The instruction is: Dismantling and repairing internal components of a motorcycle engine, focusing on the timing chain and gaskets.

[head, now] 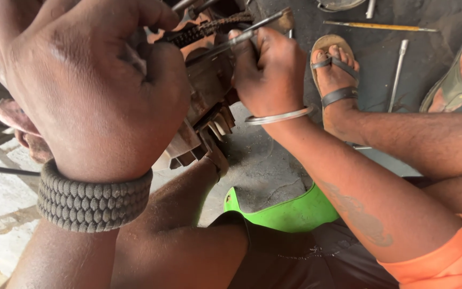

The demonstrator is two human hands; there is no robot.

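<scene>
Watching the head cam feed here and it's a tight view. My left hand [89, 85] fills most of the left side, curled closed up against the engine block [209, 91], but its back is to the camera, so I can't tell what the grip actually has hold of. There's a braided wristband [92, 200] on that wrist.

My right hand [268, 75] is clearer: grip closed around a thin metal tool [231, 40], which angles up to the right across the top of the engine block. It ends right by the greasy chain [204, 29] that runs along the upper edge of the block. A metal bangle [279, 116] sits on that wrist.

The block itself sits between both hands, rusty brown, with cooling fins [204, 142] sticking out at the bottom.

Just right of the right hand is a foot in a sandal [335, 72] on the dark concrete floor [263, 166]. Further out on the floor: a long metal rod [398, 69] and a yellow-handled tool [375, 25]. Something bright green [284, 211] pokes out under my right forearm.
</scene>
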